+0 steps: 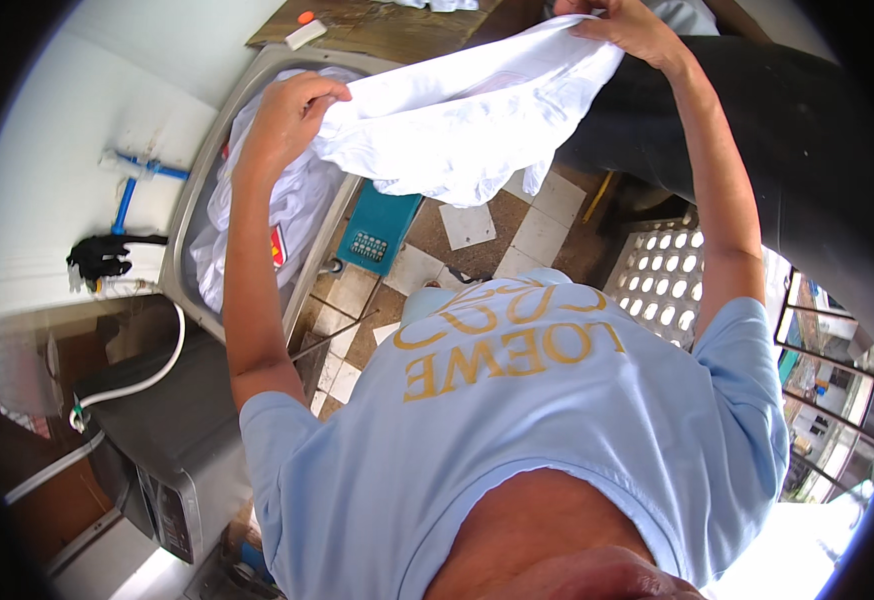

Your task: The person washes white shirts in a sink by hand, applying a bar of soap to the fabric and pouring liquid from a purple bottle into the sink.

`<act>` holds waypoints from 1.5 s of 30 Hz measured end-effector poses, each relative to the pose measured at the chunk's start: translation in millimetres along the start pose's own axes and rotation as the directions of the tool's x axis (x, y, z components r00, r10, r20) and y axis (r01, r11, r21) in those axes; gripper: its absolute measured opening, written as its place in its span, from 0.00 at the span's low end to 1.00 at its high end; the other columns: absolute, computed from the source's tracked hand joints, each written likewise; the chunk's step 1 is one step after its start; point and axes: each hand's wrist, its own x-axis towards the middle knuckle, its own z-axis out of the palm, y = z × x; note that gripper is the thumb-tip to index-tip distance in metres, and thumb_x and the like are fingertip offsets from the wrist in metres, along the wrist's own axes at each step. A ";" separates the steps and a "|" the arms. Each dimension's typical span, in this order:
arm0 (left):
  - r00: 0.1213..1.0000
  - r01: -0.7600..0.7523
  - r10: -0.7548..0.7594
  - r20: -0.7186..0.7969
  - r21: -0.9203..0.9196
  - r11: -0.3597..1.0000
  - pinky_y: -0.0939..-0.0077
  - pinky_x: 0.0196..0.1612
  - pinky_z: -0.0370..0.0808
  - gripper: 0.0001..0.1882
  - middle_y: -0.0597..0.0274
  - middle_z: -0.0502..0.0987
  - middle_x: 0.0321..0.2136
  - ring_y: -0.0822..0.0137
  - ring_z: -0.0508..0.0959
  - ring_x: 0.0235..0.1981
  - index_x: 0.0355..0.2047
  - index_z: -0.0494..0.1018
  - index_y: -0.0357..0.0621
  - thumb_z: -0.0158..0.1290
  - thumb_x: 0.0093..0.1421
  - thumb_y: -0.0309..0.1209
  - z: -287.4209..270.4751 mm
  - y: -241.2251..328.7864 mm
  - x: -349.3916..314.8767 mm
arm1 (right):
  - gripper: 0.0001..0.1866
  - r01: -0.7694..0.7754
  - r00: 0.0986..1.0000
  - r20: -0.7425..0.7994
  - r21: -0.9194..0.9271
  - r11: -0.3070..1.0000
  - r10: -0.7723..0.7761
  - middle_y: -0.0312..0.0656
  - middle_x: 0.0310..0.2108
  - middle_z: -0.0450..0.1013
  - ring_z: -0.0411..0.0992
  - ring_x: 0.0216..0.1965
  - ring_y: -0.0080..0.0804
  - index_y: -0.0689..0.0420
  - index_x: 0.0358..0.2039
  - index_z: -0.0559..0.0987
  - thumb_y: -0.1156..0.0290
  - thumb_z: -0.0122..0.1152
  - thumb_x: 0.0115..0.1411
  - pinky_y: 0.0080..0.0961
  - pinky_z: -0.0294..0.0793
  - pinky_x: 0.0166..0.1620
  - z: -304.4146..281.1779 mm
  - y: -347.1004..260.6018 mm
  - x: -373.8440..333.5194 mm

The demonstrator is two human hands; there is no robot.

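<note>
By the pinched fingers of the left hand [290, 115] and the right hand [625, 28], a soft, thin, white piece of cloth [462, 125] is held up at its two ends — its upper edge drawn fairly straight, its lower edge left in loose, crumpled folds. It is suspended beside the right edge of a grey-beige, round-cornered tub [179, 245], by which a heap of rumpled white laundry [302, 215] is contained. Near the left corner of a brown wooden worktop [397, 35], a white oblong block [306, 36] and a small orange round object [306, 18] are seen. Between the tub's right edge and a white perforated plastic panel [662, 270], brown-and-white tiled floor [537, 236] is exposed — partly covered by a teal rectangular plastic object [375, 222].
</note>
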 end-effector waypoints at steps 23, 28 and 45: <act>0.955 -0.205 0.200 -0.221 0.001 0.979 0.73 0.41 0.71 0.10 0.61 0.77 0.37 0.66 0.75 0.37 0.38 0.78 0.43 0.59 0.55 0.29 64.6 15.2 26.6 | 0.15 -0.068 0.980 0.188 0.635 0.770 -0.067 0.33 0.35 0.75 0.71 0.34 0.20 0.61 0.40 0.78 0.83 0.51 0.52 0.16 0.69 0.38 50.3 -4.0 26.2; 0.997 -0.026 -0.010 -0.074 -0.468 0.883 0.71 0.47 0.68 0.22 0.61 0.78 0.39 0.70 0.75 0.41 0.46 0.73 0.38 0.60 0.55 0.39 121.6 70.9 35.7 | 0.11 -0.117 0.992 0.117 0.706 0.699 0.048 0.38 0.27 0.75 0.72 0.25 0.20 0.64 0.35 0.80 0.81 0.52 0.52 0.15 0.70 0.29 81.3 -8.8 32.3; 0.969 0.186 -0.210 0.133 -0.948 0.259 0.71 0.55 0.66 0.19 0.57 0.74 0.48 0.66 0.73 0.50 0.51 0.67 0.32 0.45 0.64 0.32 84.5 42.7 55.9 | 0.14 0.129 0.992 -0.040 0.276 0.953 -0.123 0.38 0.22 0.70 0.69 0.30 0.27 0.64 0.30 0.77 0.64 0.62 0.55 0.25 0.67 0.38 62.7 41.3 4.7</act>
